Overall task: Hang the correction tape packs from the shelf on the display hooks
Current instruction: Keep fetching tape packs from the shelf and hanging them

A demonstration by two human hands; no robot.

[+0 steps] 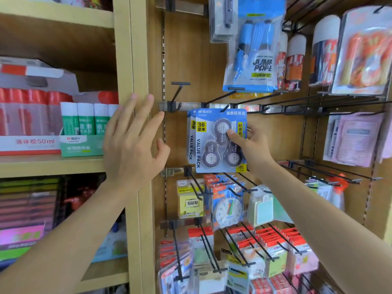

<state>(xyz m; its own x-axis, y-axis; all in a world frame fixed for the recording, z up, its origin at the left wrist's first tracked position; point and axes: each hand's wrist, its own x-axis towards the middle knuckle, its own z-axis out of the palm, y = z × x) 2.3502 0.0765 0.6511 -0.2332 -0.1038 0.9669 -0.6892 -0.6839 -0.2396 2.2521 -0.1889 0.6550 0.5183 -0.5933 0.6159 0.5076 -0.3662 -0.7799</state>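
A blue correction tape pack [212,143] with three tape dispensers hangs at a black display hook [224,108]. A second, similar pack [191,141] sits just behind it, showing at its left edge. My right hand [252,147] pinches the front pack at its right edge, thumb on the front blister and fingers behind the card. My left hand [133,141] hovers to the left with fingers spread, in front of the wooden upright [140,60], holding nothing. An empty hook [177,94] sticks out up and to the left of the packs.
Glue sticks [87,119] and boxes fill the wooden shelf [51,164] on the left. Jump rope packs [252,45] hang above. Sticky notes [191,200], a clock toy [228,209] and many black hooks crowd the panel below and to the right.
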